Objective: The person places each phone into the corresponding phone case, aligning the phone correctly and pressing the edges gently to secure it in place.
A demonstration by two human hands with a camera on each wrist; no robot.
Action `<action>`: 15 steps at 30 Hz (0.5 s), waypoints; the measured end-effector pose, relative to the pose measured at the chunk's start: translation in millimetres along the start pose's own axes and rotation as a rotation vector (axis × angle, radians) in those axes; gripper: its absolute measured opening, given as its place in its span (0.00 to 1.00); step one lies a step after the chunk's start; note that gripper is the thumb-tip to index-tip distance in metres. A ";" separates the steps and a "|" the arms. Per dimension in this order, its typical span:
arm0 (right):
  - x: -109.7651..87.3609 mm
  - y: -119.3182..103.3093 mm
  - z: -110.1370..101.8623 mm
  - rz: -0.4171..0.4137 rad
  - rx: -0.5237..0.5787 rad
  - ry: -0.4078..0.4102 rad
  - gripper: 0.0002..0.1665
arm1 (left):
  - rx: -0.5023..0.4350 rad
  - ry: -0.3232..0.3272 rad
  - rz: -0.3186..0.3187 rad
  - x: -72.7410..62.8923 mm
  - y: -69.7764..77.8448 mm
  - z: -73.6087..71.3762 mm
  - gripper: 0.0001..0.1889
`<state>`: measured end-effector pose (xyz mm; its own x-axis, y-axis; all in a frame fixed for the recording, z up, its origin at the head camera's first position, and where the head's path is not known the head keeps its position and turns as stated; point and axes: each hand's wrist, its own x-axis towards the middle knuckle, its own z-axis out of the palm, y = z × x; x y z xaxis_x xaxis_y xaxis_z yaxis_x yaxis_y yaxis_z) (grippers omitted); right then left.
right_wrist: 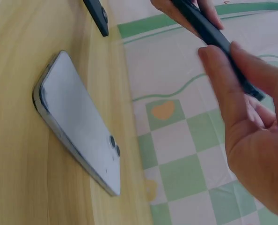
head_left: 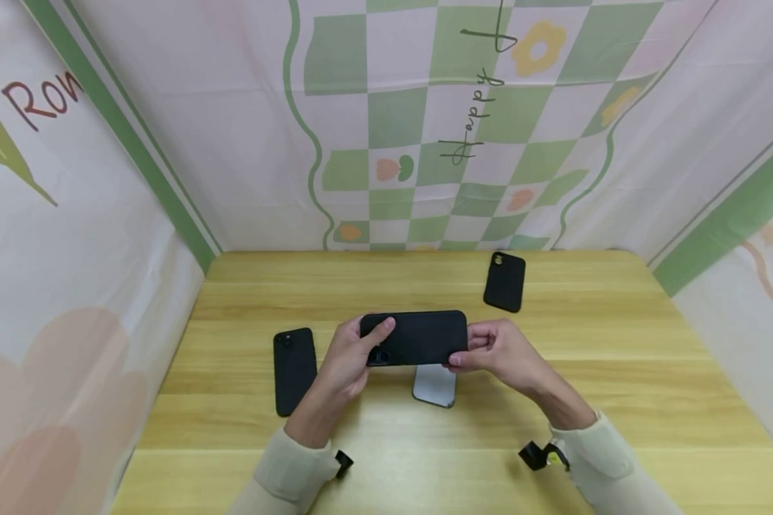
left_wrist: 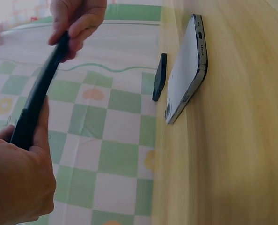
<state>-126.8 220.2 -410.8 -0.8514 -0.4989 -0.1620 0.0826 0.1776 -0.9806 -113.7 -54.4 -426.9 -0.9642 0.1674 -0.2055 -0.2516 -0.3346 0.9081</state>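
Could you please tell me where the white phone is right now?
In the head view, the white phone lies near the middle of the table, partly hidden by the black phone or case held between the left hand and the right hand.

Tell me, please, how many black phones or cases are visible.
3: the held item above the table, the left item lying on it, and the far item near its back edge. Others may be hidden.

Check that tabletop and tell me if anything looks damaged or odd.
One thing: the pale phone lying on the wooden table has dark marks at its lower right corner in the head view. They look like scuffs or chipping, but are too small to be sure. I see nothing spilled.
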 end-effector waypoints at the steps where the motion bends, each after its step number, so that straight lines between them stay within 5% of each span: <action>1: -0.5 -0.5 0.3 -0.005 0.015 0.000 0.11 | -0.002 -0.001 -0.004 -0.1 -0.1 0.0 0.17; 15: -1.7 3.2 5.1 0.002 0.083 0.026 0.14 | -0.001 0.005 -0.020 1.7 0.0 -0.4 0.13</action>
<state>-122.5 217.3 -414.2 -0.8642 -0.4761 -0.1626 0.1264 0.1073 -0.9862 -115.4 -54.5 -427.4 -0.9594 0.1695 -0.2253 -0.2709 -0.3324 0.9034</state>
